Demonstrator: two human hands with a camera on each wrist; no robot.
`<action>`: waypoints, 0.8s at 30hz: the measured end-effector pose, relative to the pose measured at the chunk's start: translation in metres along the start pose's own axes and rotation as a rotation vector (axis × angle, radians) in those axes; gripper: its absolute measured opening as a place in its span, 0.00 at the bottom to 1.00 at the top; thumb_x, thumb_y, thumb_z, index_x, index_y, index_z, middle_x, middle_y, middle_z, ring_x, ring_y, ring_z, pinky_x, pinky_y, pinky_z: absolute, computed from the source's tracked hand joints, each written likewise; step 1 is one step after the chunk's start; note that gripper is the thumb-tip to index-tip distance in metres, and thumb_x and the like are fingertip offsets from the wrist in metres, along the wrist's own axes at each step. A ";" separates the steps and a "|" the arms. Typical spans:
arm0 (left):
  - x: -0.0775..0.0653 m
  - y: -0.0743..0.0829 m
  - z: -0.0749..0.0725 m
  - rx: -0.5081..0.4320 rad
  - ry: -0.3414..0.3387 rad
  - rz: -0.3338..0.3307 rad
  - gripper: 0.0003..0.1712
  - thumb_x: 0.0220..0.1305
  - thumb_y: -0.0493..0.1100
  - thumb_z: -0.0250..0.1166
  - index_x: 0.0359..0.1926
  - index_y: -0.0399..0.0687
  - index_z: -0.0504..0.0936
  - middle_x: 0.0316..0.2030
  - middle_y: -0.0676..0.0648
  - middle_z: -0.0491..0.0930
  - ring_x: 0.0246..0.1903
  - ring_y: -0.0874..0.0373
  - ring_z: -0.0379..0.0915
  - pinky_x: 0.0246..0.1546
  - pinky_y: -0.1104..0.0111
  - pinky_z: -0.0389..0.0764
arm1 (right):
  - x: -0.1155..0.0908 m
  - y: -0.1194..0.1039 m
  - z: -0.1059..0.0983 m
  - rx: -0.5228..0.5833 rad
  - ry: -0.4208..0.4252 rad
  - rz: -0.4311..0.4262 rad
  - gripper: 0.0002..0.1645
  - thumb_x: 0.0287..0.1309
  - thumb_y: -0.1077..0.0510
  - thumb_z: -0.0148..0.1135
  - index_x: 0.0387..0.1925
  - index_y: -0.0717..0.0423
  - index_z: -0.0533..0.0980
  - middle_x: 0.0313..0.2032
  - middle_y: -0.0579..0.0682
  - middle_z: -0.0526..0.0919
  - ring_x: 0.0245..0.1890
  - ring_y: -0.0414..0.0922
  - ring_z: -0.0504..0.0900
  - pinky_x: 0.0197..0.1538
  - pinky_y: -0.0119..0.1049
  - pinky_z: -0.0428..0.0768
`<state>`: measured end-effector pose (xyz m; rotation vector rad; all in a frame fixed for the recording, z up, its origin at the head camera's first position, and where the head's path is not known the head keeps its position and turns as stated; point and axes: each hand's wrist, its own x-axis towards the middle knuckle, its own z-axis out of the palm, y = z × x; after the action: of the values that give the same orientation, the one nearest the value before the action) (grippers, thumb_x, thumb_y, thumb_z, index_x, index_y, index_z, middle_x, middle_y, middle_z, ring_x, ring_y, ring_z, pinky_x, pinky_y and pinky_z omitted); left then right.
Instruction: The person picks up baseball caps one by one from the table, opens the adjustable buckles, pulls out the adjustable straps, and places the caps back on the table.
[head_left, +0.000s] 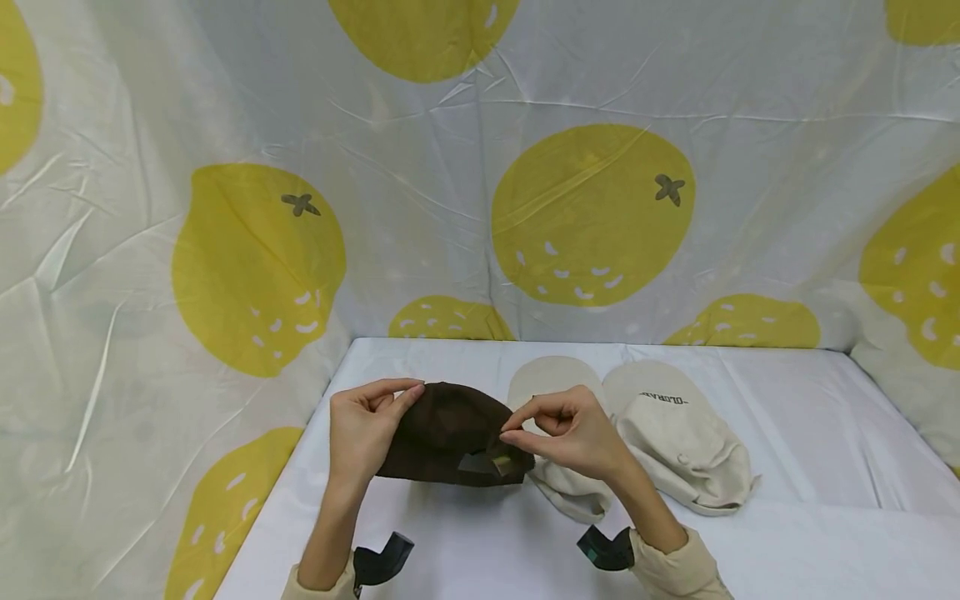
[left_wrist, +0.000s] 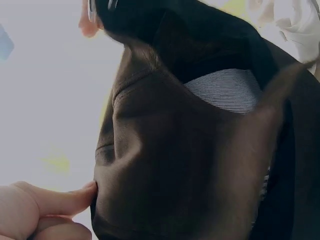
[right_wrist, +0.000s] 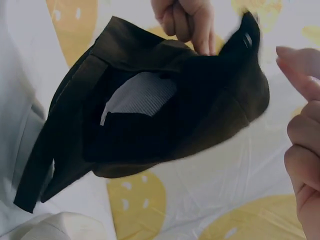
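Observation:
A dark brown cap (head_left: 450, 425) is held up above the table by my left hand (head_left: 367, 425), which pinches its edge between thumb and fingers. My right hand (head_left: 566, 429) is at the cap's other side. Its fingers are curled, thumb and index tips close together, and the right wrist view shows a gap between those tips and the cap (right_wrist: 210, 135). The cap's opening shows a striped grey patch (right_wrist: 142, 95) inside. A small metal piece (right_wrist: 248, 40) is on a blurred end of the cap. The left wrist view shows the brown fabric (left_wrist: 150, 165) up close.
Two cream caps lie on the white-covered table (head_left: 810, 417) to the right. One cap (head_left: 555, 375) is partly behind my right hand; the other cap (head_left: 675, 425) has dark lettering. A lemon-print curtain (head_left: 420, 208) hangs behind and at the sides.

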<state>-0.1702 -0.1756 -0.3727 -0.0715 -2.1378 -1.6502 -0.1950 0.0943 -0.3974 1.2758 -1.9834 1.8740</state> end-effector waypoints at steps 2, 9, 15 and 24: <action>-0.001 0.001 0.000 0.007 -0.017 -0.001 0.02 0.58 0.35 0.78 0.33 0.40 0.93 0.09 0.54 0.57 0.13 0.69 0.47 0.16 0.75 0.46 | 0.001 -0.001 0.001 -0.012 0.037 0.017 0.08 0.54 0.72 0.75 0.35 0.58 0.89 0.12 0.48 0.51 0.16 0.42 0.46 0.18 0.30 0.47; -0.002 0.004 0.000 -0.001 -0.097 -0.005 0.02 0.57 0.34 0.78 0.33 0.41 0.93 0.11 0.50 0.73 0.14 0.69 0.51 0.15 0.76 0.52 | 0.003 0.000 0.012 -0.035 0.116 0.068 0.09 0.57 0.68 0.75 0.40 0.61 0.89 0.10 0.48 0.54 0.14 0.38 0.49 0.18 0.24 0.51; -0.002 0.006 0.001 -0.001 -0.136 -0.015 0.02 0.57 0.35 0.78 0.33 0.41 0.93 0.18 0.44 0.84 0.15 0.68 0.58 0.17 0.75 0.59 | 0.004 0.005 0.022 -0.044 0.141 0.092 0.11 0.56 0.66 0.75 0.43 0.63 0.89 0.10 0.48 0.55 0.14 0.35 0.51 0.17 0.25 0.51; -0.004 0.008 0.000 -0.014 -0.177 -0.021 0.02 0.59 0.37 0.78 0.33 0.42 0.93 0.21 0.43 0.86 0.18 0.67 0.65 0.22 0.77 0.68 | 0.004 0.005 0.028 -0.098 0.171 0.137 0.12 0.55 0.63 0.77 0.43 0.58 0.90 0.10 0.47 0.56 0.16 0.30 0.52 0.17 0.26 0.50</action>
<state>-0.1644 -0.1721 -0.3666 -0.2080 -2.2632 -1.7284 -0.1885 0.0671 -0.4052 0.9422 -2.0891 1.8487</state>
